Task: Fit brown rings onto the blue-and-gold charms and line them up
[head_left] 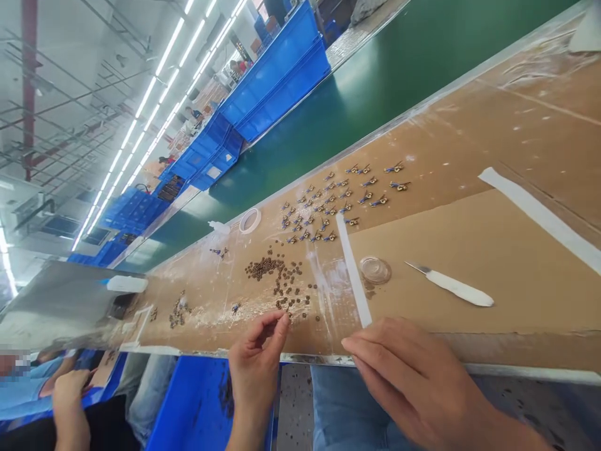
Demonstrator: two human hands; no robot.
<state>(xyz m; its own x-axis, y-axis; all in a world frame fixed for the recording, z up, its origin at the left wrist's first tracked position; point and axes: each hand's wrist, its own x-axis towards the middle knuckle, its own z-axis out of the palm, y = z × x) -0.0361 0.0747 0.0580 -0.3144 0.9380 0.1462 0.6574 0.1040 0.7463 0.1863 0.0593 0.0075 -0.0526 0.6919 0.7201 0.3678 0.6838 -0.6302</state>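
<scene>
My left hand [257,352] is closed in a pinch, thumb against index finger, at the near edge of the scattered small brown round pieces [265,267]. Whatever lies between those fingertips is too small to make out. To the right, my right hand [413,376] hovers over the table's front edge with fingers pressed together; its fingertips show nothing I can name. Beyond it a white-handled craft knife [460,288] lies on a cardboard sheet [516,250], near a small clear round dish [375,269]. Several small blue-and-gold figures [328,200] stand or lie in loose rows farther back.
A white tape roll [250,221] and a small white bottle [219,227] sit by the green conveyor belt [300,144]. Blue crates [277,75] line its far side. At left is a co-worker's hand [70,391]; a blue bin [192,401] stands below the table.
</scene>
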